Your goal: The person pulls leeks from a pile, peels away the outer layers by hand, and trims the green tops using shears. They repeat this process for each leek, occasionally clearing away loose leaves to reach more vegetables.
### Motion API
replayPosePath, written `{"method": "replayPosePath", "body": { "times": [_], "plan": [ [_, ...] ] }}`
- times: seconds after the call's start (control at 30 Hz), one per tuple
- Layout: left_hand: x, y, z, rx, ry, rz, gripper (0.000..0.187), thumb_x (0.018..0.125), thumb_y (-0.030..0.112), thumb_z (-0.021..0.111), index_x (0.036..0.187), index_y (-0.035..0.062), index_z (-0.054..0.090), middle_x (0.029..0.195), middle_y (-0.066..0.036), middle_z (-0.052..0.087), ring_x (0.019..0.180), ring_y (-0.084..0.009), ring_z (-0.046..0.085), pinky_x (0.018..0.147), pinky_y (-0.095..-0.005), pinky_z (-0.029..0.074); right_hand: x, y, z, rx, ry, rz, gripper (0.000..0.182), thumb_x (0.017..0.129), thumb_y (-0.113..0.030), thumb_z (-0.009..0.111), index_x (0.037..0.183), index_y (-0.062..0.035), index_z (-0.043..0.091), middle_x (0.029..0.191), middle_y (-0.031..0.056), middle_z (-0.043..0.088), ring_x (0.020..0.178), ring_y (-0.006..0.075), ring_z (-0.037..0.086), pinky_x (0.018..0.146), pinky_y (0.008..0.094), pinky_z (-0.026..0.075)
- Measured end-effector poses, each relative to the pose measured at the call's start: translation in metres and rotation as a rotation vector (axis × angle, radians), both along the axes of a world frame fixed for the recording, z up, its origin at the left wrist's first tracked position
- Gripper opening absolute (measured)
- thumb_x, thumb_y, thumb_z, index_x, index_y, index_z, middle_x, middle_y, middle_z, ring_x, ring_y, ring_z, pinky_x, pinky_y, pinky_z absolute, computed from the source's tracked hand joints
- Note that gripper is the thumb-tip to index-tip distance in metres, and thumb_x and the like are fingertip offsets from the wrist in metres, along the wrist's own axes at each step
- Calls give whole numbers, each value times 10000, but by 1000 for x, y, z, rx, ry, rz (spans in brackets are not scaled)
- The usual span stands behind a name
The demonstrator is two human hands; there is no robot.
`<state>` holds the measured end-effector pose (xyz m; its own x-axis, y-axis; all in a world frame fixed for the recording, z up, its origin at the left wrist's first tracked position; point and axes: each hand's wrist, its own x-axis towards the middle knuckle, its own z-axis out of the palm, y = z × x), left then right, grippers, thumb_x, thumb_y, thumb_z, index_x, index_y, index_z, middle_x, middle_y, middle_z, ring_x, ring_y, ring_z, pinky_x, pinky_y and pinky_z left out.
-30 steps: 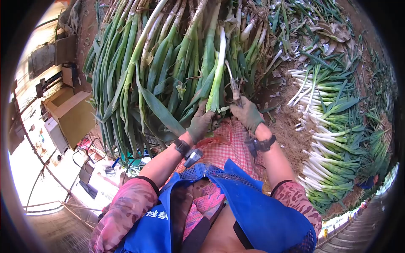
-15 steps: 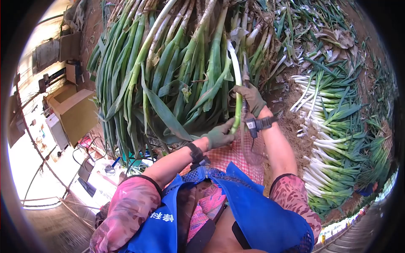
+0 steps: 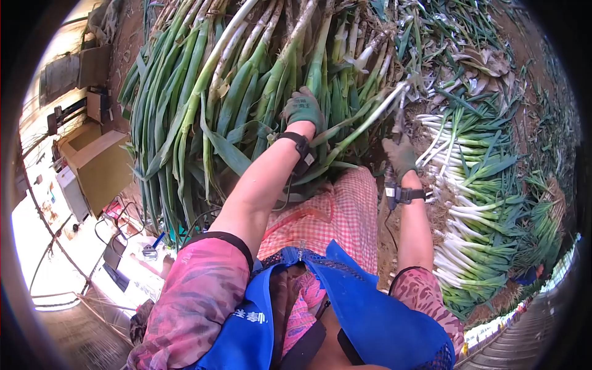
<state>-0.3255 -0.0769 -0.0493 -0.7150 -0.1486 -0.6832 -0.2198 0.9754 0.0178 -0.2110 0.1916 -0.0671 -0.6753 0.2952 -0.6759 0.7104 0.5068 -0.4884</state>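
My left hand [image 3: 303,109], in a green glove, lies on the big heap of green onions [image 3: 246,92]. Its fingers are curled down around a green onion stalk there, the fingertips partly hidden. My right hand [image 3: 401,155], also gloved, is wrapped around a slim dark nozzle tool [image 3: 390,188] with a thin hose hanging from its lower end. The tool's tip points up, close to the pale root end of a single green onion [image 3: 370,121]. That stalk slants from beside my left wrist up to the right, touched by neither hand as far as I can see.
On the right, a long row of cleaned green onions [image 3: 465,209] lies with white ends toward me. Leaf scraps [image 3: 444,37] cover the ground behind. A checked cloth [image 3: 345,216] covers my lap. At left stand a cardboard box [image 3: 102,166] and a white box [image 3: 73,188].
My left hand has let go of the green onion both hands were at and moved up and left onto the heap. My right hand has shifted right and down, still holding the tool.
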Motion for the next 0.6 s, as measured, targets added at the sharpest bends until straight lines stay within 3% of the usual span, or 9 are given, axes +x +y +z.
{"method": "replayPosePath", "body": {
  "times": [0.03, 0.07, 0.13, 0.17, 0.2, 0.27, 0.37, 0.47, 0.6],
  "plan": [
    [2, -3, -1, 13, 5, 8, 632, 798, 304, 725, 1306, 24, 473, 1170, -198, 606, 1031, -316, 645, 862, -415, 536, -3, -17, 17, -86, 0, 10, 465, 798, -355, 692, 1087, -9, 577, 869, 128, 671, 794, 257, 647, 753, 382, 508],
    [2, -13, -1, 213, -24, 75, 562, 804, 274, 702, 1266, 20, 509, 1126, -181, 626, 1007, -302, 653, 844, -404, 537, -4, -31, 28, -170, 6, 16, 423, 812, -325, 694, 1077, -16, 581, 860, 105, 666, 783, 225, 646, 743, 368, 511],
    [5, -54, 2, 607, -80, 206, 429, 814, 213, 656, 1187, 14, 580, 1040, -146, 666, 959, -275, 669, 808, -383, 541, 19, -52, 13, -612, 45, -138, 330, 840, -225, 692, 1085, -37, 576, 846, 55, 650, 762, 148, 624, 713, 315, 506],
    [21, -70, 8, 998, -183, 583, 276, 826, 197, 605, 1025, 10, 648, 891, -103, 674, 832, -188, 655, 760, -329, 529, 24, -68, 24, -769, 29, -204, 311, 845, -192, 690, 1090, -42, 570, 844, 41, 644, 760, 132, 618, 701, 297, 501],
    [30, -88, 8, 1011, -359, 633, 283, 846, 217, 605, 1033, 6, 636, 905, -66, 656, 797, -129, 619, 743, -293, 521, 29, -87, 40, -927, 11, -273, 297, 849, -159, 688, 1095, -47, 564, 841, 26, 637, 758, 116, 611, 690, 279, 497],
    [62, -107, 1, 1177, -356, 829, 276, 868, 225, 586, 1033, 9, 635, 923, -58, 655, 813, -127, 620, 751, -277, 512, 35, -114, 74, -988, -95, -207, 309, 860, -155, 671, 1112, -26, 545, 797, 34, 630, 718, 117, 610, 666, 280, 498],
    [70, -105, 14, 1179, -253, 851, 316, 884, 248, 581, 1073, 0, 629, 958, -53, 652, 846, -129, 615, 782, -277, 508, 51, -137, 80, -848, -109, -36, 316, 861, -151, 661, 1112, -8, 535, 748, 40, 626, 672, 119, 614, 640, 293, 505],
    [73, -86, 25, 1184, -158, 869, 361, 898, 267, 570, 1133, -3, 613, 990, -54, 652, 883, -135, 612, 819, -284, 502, 43, -138, 85, -747, -112, -31, 336, 850, -191, 659, 1090, 14, 544, 732, 76, 644, 645, 153, 632, 630, 318, 510],
    [91, -77, 4, 1091, -52, 732, 428, 921, 317, 540, 1178, -23, 582, 997, -82, 650, 901, -157, 609, 831, -300, 495, 18, -140, 67, -626, -59, 40, 385, 820, -267, 655, 1041, 39, 576, 764, 130, 670, 671, 220, 665, 645, 351, 518]
  ]
}}
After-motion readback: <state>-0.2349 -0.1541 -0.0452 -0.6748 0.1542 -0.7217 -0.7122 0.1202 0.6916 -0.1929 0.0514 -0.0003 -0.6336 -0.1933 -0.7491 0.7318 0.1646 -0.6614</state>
